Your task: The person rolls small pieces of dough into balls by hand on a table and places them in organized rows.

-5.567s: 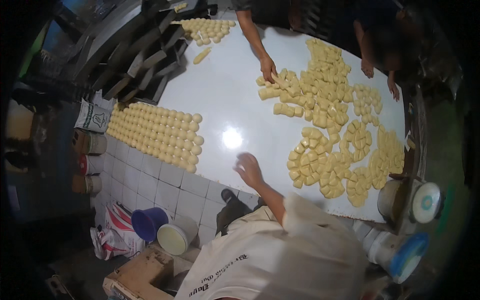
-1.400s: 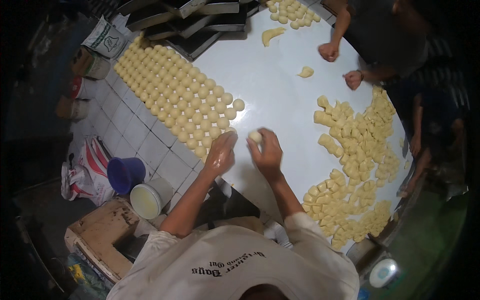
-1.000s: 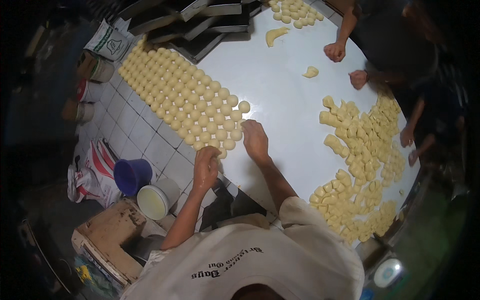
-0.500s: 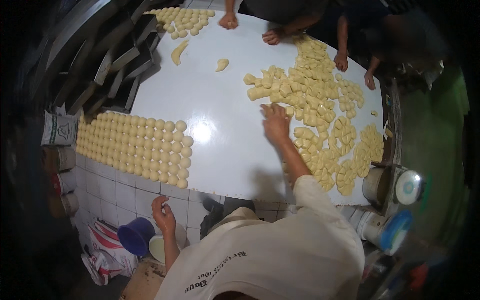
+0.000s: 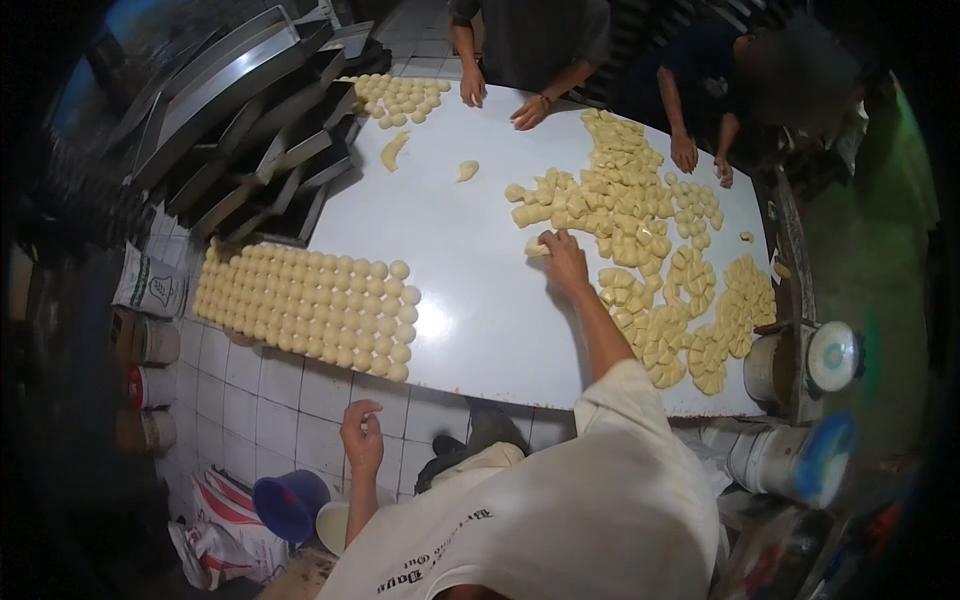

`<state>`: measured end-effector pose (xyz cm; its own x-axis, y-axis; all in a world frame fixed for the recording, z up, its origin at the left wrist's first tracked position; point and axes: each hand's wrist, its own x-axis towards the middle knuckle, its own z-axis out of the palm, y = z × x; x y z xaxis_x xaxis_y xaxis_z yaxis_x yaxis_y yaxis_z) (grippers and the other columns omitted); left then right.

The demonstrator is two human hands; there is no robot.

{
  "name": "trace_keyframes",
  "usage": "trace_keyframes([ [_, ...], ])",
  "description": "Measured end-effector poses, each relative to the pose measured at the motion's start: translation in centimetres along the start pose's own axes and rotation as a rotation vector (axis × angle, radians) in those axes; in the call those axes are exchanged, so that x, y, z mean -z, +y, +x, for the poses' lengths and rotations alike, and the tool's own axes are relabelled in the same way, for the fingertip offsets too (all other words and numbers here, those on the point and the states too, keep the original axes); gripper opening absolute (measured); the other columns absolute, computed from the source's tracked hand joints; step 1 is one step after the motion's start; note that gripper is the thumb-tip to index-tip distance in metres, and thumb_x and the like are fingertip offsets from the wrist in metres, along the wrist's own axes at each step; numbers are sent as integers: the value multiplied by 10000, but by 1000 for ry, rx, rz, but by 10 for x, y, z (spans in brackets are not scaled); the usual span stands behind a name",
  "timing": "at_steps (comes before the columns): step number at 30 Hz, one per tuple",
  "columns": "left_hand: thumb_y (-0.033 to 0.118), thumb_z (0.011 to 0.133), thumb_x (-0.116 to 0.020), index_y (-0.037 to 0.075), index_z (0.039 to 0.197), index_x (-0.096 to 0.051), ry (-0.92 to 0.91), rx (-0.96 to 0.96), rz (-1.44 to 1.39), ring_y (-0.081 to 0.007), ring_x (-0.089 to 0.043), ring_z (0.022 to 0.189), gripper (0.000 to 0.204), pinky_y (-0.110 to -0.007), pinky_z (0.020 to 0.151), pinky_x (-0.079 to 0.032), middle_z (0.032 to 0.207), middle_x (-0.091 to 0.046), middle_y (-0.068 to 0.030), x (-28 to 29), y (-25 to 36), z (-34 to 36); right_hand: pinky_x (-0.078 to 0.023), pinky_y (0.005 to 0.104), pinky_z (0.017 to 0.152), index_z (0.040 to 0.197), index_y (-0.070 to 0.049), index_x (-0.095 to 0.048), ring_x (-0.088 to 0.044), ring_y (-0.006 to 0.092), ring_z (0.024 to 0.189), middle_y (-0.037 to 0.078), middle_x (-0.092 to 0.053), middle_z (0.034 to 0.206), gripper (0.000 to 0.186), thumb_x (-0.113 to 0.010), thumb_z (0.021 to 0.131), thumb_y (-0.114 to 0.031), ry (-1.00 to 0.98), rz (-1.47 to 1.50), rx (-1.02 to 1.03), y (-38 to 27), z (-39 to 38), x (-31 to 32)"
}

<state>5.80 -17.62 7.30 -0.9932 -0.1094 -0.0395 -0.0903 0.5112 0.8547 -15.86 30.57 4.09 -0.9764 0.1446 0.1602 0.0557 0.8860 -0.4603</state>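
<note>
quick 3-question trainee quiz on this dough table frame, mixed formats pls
1. True or false: the left hand rests on the white table.
2. What does the right hand touch? A) a blue bucket B) a cut dough piece at the edge of the loose pile C) a metal tray
3. On which side of the person do the rolled dough balls sit in neat rows?

Key
1. False: it hangs below the table edge, in front of the tiled wall, loosely curled and empty.
2. B
3. The left side.
</note>
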Motion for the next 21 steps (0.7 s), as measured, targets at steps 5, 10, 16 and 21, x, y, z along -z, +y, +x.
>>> trace_keyframes([
  [5, 334, 1061, -706, 82, 1572, -493, -236, 342, -634, -252, -637, 1270, 608, -409, 996, -559, 1456, -626, -131, -19, 45, 7, -534, 484, 967, 1239, -118, -705, -644, 379, 1131, 140, -650, 1190, 360, -774, 889, -71, -134, 317, 396, -161, -102, 43],
  [10, 285, 1015, -773, 61, 1464, -566, -387, 384, -1199, -258, -727, 1130, 543, -370, 885, -659, 1322, -668, -128, 11, 85, 7, -484, 479, 1105, 1414, -118, -618, -579, 351, 1343, 139, -606, 1425, 600, -839, 857, -115, -422, 558, 625, -292, -191, 98],
  [16, 45, 877, -839, 7, 1264, -674, -237, 260, -1160, -215, -753, 1031, 422, -339, 841, -669, 1172, -723, -102, 70, 81, -39, -479, 397, 1138, 1457, -75, -620, -564, 231, 1366, 86, -598, 1469, 519, -794, 973, -143, -491, 1133, -29, -304, -220, 85],
  [21, 11, 864, -807, -4, 1212, -693, -229, 189, -796, -197, -746, 1024, 367, -339, 869, -654, 1132, -736, -113, 82, 74, -44, -541, 307, 992, 1284, -28, -737, -677, 144, 1082, 44, -730, 1187, 309, -783, 997, -132, -662, 977, 18, -299, -215, 53],
])
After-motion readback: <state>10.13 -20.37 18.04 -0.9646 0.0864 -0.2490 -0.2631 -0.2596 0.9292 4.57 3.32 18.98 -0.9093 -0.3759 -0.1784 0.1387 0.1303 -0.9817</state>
